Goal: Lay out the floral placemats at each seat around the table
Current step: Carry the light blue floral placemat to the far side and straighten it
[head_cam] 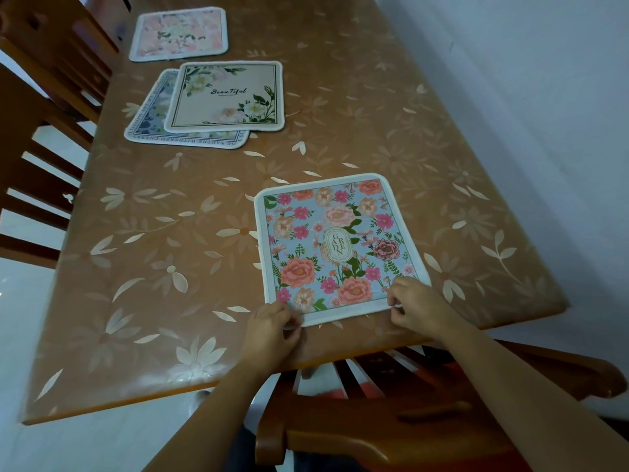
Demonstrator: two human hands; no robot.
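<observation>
A blue floral placemat (335, 243) marked "Garden" lies flat near the table's front edge. My left hand (272, 330) pinches its near left corner and my right hand (415, 306) pinches its near right corner. Farther back on the left, a cream placemat (226, 97) marked "Beautiful" lies partly over a blue-and-white placemat (149, 129). A pale pink floral placemat (180, 34) sits alone at the far left end.
The table (153, 267) has a brown leaf-patterned cover. Wooden chairs (37, 137) line its left side, and another chair (391, 420) stands under my arms at the front. A white wall (544, 97) runs along the right.
</observation>
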